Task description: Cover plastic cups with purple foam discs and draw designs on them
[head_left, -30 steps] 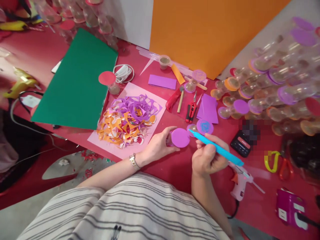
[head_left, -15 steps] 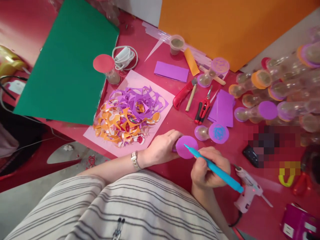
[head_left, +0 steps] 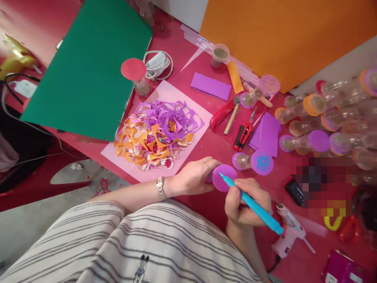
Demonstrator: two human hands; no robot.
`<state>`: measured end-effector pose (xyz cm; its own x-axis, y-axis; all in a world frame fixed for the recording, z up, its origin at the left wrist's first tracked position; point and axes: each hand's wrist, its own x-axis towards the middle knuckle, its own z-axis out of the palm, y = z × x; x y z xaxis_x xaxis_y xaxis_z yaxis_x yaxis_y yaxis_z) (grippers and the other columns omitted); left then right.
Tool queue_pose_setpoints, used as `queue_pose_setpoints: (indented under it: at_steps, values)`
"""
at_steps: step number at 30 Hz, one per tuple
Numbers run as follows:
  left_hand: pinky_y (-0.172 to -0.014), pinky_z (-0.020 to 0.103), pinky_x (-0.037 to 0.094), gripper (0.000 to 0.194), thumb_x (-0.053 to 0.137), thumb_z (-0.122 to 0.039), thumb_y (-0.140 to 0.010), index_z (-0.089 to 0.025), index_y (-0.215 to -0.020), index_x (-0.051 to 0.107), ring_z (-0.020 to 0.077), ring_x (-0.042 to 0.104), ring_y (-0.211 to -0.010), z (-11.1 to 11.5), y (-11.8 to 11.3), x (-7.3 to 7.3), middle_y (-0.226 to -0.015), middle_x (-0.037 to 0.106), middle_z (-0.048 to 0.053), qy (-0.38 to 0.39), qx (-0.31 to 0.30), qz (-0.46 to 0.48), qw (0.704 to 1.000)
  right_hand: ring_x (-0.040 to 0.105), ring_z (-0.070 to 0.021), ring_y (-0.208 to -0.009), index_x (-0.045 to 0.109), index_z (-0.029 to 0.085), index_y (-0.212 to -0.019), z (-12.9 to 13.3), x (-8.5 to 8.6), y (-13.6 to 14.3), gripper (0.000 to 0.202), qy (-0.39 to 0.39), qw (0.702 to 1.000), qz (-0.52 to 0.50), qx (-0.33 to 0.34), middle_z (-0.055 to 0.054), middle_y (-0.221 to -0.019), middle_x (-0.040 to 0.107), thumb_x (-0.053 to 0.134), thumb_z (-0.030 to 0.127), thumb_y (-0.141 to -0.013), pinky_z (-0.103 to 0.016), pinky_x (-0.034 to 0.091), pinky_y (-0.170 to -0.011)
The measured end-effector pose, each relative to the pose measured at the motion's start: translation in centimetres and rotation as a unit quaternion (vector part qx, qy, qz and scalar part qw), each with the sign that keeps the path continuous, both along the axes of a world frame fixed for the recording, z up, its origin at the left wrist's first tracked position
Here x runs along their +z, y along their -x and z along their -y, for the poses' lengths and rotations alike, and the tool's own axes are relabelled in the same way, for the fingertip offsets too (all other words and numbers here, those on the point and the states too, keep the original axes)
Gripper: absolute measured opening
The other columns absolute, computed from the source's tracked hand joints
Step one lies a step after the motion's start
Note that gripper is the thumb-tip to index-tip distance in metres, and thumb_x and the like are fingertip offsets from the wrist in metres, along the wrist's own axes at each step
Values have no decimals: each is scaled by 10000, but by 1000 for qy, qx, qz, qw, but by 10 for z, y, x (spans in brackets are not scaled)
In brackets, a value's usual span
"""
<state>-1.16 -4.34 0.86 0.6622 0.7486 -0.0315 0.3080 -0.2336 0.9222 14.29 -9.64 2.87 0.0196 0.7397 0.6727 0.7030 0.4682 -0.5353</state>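
My left hand (head_left: 197,177) is wrapped around a plastic-cup shaker, whose cup is mostly hidden by the fingers. Its round purple paper end (head_left: 219,184) faces up. Pinched in my right hand (head_left: 257,191) is a bright blue felt-tip pen (head_left: 265,216), its tip at the upper left part of the purple disc. I cannot make out a mark under the tip. Just above lies another shaker (head_left: 243,161) with blue scribbles on its purple end (head_left: 262,162).
Colourful paper scraps (head_left: 159,133) pile on a pink sheet (head_left: 191,157). Red pliers (head_left: 245,133), a red cutter (head_left: 222,116) and purple paper (head_left: 266,133) lie beyond my hands. Several shakers (head_left: 338,118) are stacked at right, above a glue gun (head_left: 290,232). Green card (head_left: 88,74) covers the left.
The view has shifted slightly, so the tabletop items appear further right or lower. Both hands keep their grips, and the pen tip stays near the same part of the disc.
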Motion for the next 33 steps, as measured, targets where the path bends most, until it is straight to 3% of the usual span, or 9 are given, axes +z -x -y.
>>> queue_pose_setpoints:
  at_steps: [16,29,33]
  values:
    - [-727,279,506,360,670,-195,-769,-173,-1102,537,204,633,-874,1,-1,-3,-952,624,57,-22,-8,-11,1000,569,-130,-598,570,179,-952,-3,4,2,133,35,999,-21,19,-5,-730,597,576,104,-842,-271,490,-540]
    - [-738,277,513,327,666,-189,-769,-162,-1070,539,193,629,-867,0,-2,-2,-952,622,51,-12,-20,-42,999,551,-118,-571,572,157,-893,-3,-4,0,95,7,996,-61,64,1,-703,596,574,95,-822,-262,466,-523]
    - [-772,290,522,333,668,-176,-760,-159,-1069,546,202,641,-902,-1,-2,0,-990,635,60,1,-20,-43,999,532,-110,-552,567,164,-887,-3,-1,0,102,12,997,-57,42,10,-692,577,562,84,-823,-253,451,-510]
